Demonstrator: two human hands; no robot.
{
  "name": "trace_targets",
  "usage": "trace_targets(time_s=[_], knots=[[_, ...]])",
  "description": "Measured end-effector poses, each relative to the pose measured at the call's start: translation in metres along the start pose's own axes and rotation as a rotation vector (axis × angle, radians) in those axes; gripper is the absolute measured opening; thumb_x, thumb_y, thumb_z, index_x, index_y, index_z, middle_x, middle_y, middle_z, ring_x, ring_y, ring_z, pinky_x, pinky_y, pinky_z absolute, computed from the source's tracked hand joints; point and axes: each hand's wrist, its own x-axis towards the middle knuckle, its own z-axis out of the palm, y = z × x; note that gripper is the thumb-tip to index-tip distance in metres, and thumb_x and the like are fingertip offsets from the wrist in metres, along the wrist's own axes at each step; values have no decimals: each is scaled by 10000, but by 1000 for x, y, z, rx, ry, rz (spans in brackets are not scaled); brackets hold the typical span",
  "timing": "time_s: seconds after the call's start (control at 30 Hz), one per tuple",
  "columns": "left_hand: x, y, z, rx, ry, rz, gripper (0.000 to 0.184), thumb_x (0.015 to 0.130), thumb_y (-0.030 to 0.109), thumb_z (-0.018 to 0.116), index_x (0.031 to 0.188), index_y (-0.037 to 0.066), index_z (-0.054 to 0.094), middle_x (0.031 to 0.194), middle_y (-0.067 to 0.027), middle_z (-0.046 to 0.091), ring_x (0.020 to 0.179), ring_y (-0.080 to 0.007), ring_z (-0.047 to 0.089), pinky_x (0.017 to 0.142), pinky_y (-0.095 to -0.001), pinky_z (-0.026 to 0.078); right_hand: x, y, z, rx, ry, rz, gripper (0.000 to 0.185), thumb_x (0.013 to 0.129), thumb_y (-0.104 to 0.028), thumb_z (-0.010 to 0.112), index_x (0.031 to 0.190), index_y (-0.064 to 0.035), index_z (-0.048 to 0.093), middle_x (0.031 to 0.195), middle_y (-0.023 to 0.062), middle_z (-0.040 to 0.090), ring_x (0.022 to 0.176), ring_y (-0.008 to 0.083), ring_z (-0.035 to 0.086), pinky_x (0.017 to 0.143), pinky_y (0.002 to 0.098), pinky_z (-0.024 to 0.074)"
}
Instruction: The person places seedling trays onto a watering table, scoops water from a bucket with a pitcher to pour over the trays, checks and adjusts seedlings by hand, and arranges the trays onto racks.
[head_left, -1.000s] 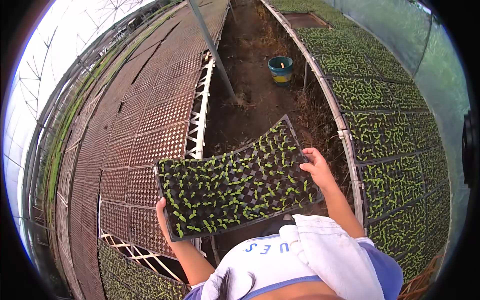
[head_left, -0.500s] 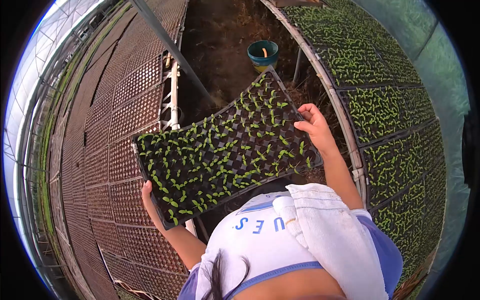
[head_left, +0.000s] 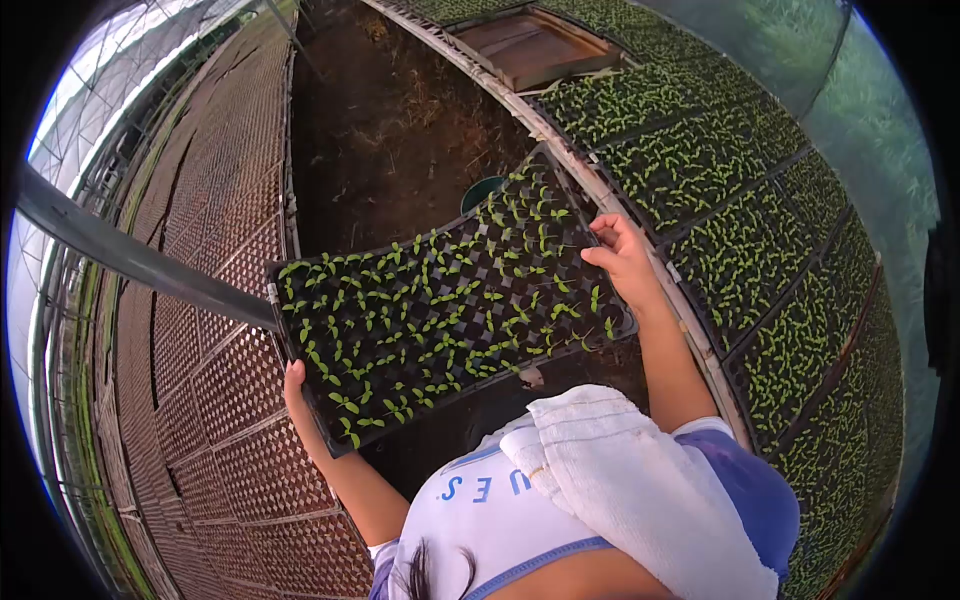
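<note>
A black seedling tray [head_left: 455,318] full of small green seedlings is held level in front of my torso, over the aisle. My left hand [head_left: 297,388] grips its left short edge, with the thumb showing and the other fingers hidden beneath. At the opposite end my right hand [head_left: 622,258] grips the right short edge, fingers curled at the rim. Several cells, mostly toward the right half, show dark soil or bare plastic between the sprouts. A white towel [head_left: 620,480] hangs over my shoulder and chest.
Benches of seedling trays [head_left: 740,270] run along the right, with a shallow brown box [head_left: 535,50] among them. Trays with a pale checkered pattern [head_left: 240,390] cover the left bench. A metal post [head_left: 140,255] slants in from the left. Behind the tray, a green bucket [head_left: 482,192] stands on the soil aisle [head_left: 370,130].
My view has moved forward along the aisle. The bucket is now mostly behind the tray, the post appears nearer on the left, and the brown box shows more. Both hands keep their hold.
</note>
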Motion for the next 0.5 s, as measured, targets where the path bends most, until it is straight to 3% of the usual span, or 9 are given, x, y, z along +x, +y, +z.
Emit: trace_targets(time_s=[0.03, 0.17, 0.23, 0.33, 0.47, 0.5], knots=[[-77, -59, 43, 25, 105, 27, 544, 863, 376, 687, 1284, 46, 587, 1176, -100, 669, 992, -230, 668, 852, -359, 546, -40, -1, -79, 5, -23, 18, 355, 831, 24, 686, 1125, -79, 515, 1053, 9, 566, 932, 97, 547, 846, 262, 448], [-335, -233, 195, 38, 99, 64, 679, 862, 464, 670, 1371, 33, 539, 1298, -120, 606, 1126, -252, 613, 949, -395, 500, -165, -18, -336, 126, -69, -14, 363, 824, 62, 684, 1115, -68, 512, 1034, 14, 583, 946, 100, 567, 827, 270, 475], [-397, -293, 237, 17, 38, 48, 676, 878, 479, 651, 1379, 40, 539, 1325, -115, 593, 1141, -257, 604, 958, -394, 497, -190, -22, -431, 164, -92, -49, 368, 819, 82, 681, 1112, -63, 514, 1029, 22, 592, 943, 104, 578, 815, 271, 486], [-397, -324, 272, 39, -21, 63, 615, 902, 469, 622, 1354, 55, 564, 1310, -102, 606, 1137, -252, 606, 953, -399, 500, -177, -23, -477, 167, -97, -77, 332, 835, 55, 675, 1103, -74, 526, 1056, 12, 586, 925, 95, 570, 820, 264, 480], [-279, -311, 293, 115, -43, 92, 586, 939, 449, 578, 1364, 47, 560, 1329, -112, 613, 1129, -257, 620, 947, -403, 515, -90, -13, -451, 137, -13, -94, 319, 823, 61, 680, 1071, -74, 532, 1020, 4, 579, 911, 93, 568, 814, 259, 474], [-240, -311, 295, 110, -73, 80, 597, 906, 446, 627, 1341, 41, 565, 1299, -102, 615, 1125, -255, 614, 946, -400, 507, -74, -8, -451, 158, 54, -129, 310, 809, 55, 690, 1048, -70, 536, 968, 15, 593, 850, 97, 569, 759, 268, 475]])
